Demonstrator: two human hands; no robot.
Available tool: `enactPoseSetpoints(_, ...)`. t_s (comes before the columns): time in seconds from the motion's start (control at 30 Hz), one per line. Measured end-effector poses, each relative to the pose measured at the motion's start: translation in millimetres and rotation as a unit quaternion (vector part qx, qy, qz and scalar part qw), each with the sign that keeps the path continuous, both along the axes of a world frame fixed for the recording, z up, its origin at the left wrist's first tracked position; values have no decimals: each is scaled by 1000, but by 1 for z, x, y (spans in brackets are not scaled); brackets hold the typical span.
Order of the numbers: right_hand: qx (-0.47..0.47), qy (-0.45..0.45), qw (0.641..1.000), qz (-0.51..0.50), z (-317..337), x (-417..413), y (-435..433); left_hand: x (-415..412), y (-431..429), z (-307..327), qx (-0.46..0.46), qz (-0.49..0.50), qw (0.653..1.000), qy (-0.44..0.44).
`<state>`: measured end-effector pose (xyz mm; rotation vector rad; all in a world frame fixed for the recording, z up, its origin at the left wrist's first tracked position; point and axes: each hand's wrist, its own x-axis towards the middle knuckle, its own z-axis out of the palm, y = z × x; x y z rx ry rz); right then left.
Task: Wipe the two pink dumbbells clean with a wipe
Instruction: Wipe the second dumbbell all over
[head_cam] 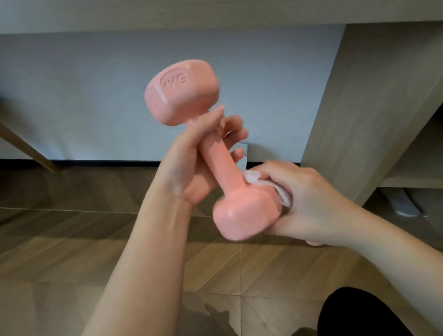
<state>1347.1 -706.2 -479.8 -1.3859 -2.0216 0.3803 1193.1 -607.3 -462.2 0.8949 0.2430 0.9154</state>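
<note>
1. Wiping the lower head looks like the step in hand. One pink dumbbell [221,165] is held tilted in the air above the wooden floor [66,238], with its "1KG" head up and away and its other head low, nearer the camera.
2. The left grip [190,166] is curled round the handle just below the upper head and seems to carry the weight.
3. The right grip [308,202] is closed on a white wipe [283,194] and presses it against the far side of the lower head, close to where the head meets the handle.
4. Only this dumbbell is in view, and I cannot tell where the second one is. The task therefore seems at most partway done.
5. The next move, as I judge it, is to turn the bar in the left grip so the wipe reaches the head's other faces. Running the wipe up the handle after that would call for shifting the left fingers clear.
</note>
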Motion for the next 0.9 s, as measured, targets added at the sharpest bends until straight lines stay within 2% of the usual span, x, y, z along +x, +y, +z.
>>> enactPoseSetpoints(0.1, -72, 31, 996, 46, -1, 3, -1, -4, -4, -8, 10, -70, 996, -62)
enactPoseSetpoints(0.23, -23, 46, 998, 21, -12, -4, 2, 1, -3, -5, -37, -42, 997, -44)
enactPoseSetpoints(0.33, 36, 2, 999, 11, -20, -8, 7, 3, 0, -4, -45, 27, 999, 8)
enactPoseSetpoints(0.5, 87, -161, 983, -12, -25, -1, 18, 9, 2, -8, -60, 117, 990, 59)
enactPoseSetpoints(0.67, 154, -136, 978, -38, -35, -6, 17, 11, 4, -10, -51, 133, 985, 96)
enactPoseSetpoints(0.8, 119, -158, 980, -31, -37, -5, 18, 13, 5, -12, -65, 159, 979, 109)
enactPoseSetpoints(0.9, 136, -181, 973, -38, -35, -3, 20, 15, 6, -13, -68, 164, 977, 115)
